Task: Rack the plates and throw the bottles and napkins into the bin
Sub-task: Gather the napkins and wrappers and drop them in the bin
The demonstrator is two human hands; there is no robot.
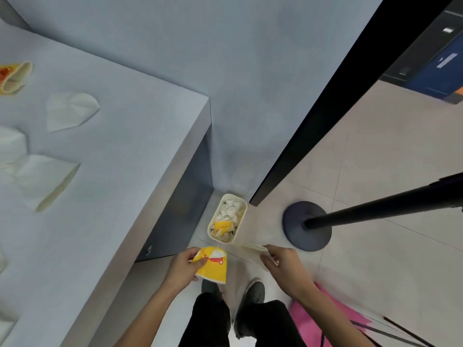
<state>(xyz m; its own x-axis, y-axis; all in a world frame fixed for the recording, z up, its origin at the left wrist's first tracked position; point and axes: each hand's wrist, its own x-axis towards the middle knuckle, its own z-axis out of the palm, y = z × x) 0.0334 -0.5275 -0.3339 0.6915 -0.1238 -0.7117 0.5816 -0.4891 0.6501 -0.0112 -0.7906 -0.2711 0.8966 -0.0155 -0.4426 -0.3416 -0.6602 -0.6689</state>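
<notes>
While the person is standing at the corner of the blue-covered table point(130, 151), the left hand point(184, 267) is curling its fingers round a crumpled yellow paper cup point(214, 269), holding it beside the table's edge; the right hand point(283, 266) is pinching a pale napkin point(253, 251) between thumb and fingers, the sheet trailing out toward the left; both hands are hovering just short of the cream bin point(245, 211), which is sitting on the floor near the table's corner, between the table and a black stand's round base point(295, 216); inside the bin, crumpled white napkins and yellow scraps are lying heaped; two flattened napkins point(71, 111) point(46, 180) are lying apart on the tabletop, and another crushed cup point(15, 77) with red and yellow print is resting at the far left; dark shoes point(255, 291) are pointing toward the bin; something pink point(313, 319) is lying on the tiles under the right arm.
</notes>
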